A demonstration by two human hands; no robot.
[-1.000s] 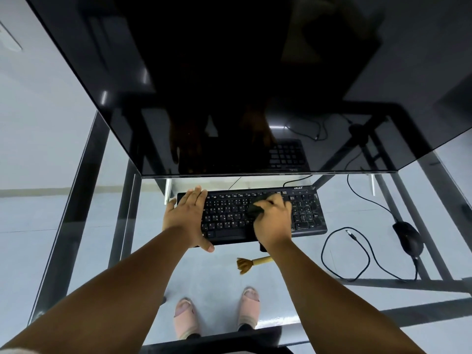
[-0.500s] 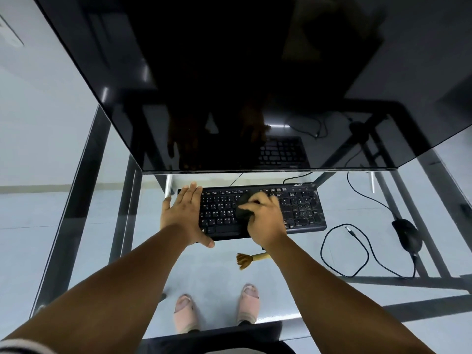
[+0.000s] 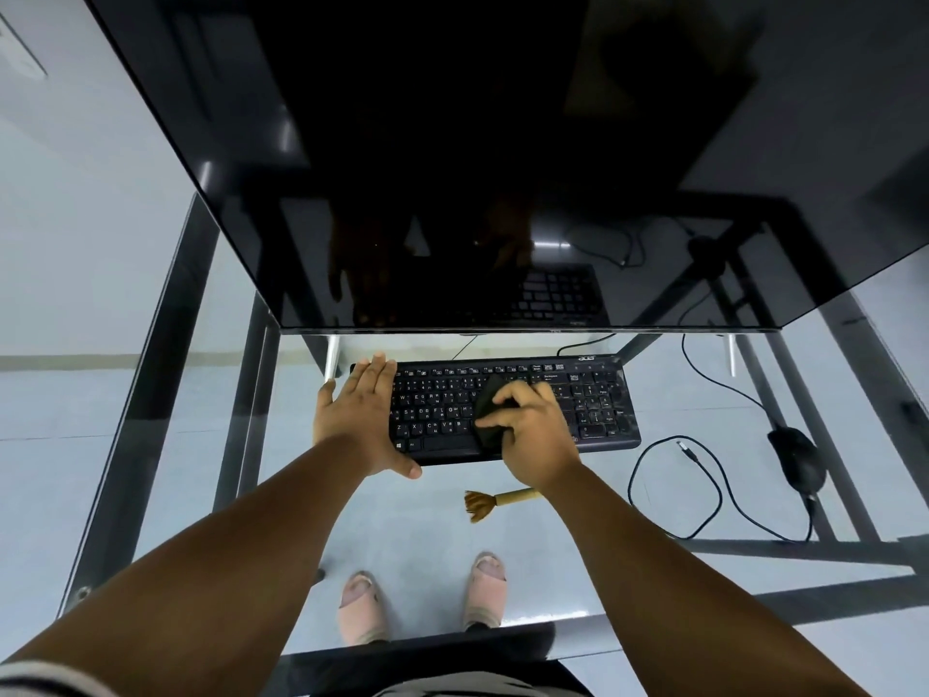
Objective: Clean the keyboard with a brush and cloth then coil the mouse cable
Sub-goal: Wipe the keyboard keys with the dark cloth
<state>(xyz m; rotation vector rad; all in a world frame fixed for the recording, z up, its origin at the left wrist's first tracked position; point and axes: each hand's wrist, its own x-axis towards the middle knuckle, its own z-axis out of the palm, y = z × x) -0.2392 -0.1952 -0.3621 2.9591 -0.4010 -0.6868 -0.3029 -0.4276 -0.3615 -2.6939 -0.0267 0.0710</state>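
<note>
Glass forms the desk (image 3: 226, 445) you stand at, with a large dark monitor (image 3: 502, 168) filling the far side and reflecting the scene below it. Just in front of it lies the black keyboard (image 3: 598, 404). Your left hand (image 3: 359, 420) lies flat on its left end with straight fingers, steadying it. Your right hand (image 3: 533, 435) has its fingers curled round a dark cloth (image 3: 486, 405) pressed onto the middle keys, so the wiping step looks to be in hand. The brush (image 3: 495, 501) lies on the glass just in front of the keyboard, untouched, partly under your right wrist. Well to the right sits the mouse (image 3: 799, 457), its cable (image 3: 704, 475) sprawled loose with the plug free. Next, judge whether the right-hand keys need a pass; then the cable calls for both hands.
</note>
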